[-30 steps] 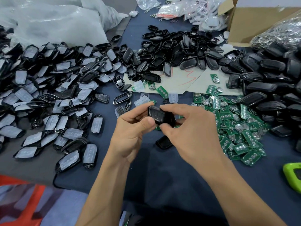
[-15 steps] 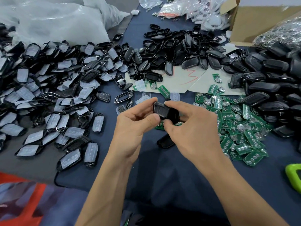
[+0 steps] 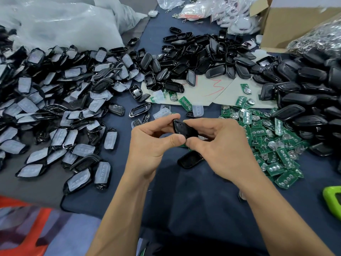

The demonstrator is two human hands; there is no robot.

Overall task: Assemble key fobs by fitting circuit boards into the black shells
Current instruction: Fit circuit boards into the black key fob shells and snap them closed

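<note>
You still hold one black shell (image 3: pixel 184 129) at frame centre, above the blue cloth (image 3: pixel 184 196), placed much as it was half a second ago. Your left hand (image 3: pixel 153 143) pinches its left end between forefinger and thumb. Your right hand (image 3: pixel 221 145) grips its right end, fingers curled over the top and thumb beneath. Compared with a second ago, the shell sits slightly higher in frame and is tipped more edge-on, and your two thumb tips now nearly meet under it. Whether a board is seated inside cannot be told. A second shell (image 3: pixel 191 159) lies unmoved on the cloth just below your hands. The loose circuit boards (image 3: pixel 273 145) remain heaped at right of centre, just beside your right hand. Red marker strokes (image 3: pixel 215 85) cross the cardboard sheet (image 3: pixel 206 97) above centre, but they cannot be read as letters. Printing on the boards is too small to make out.
</note>
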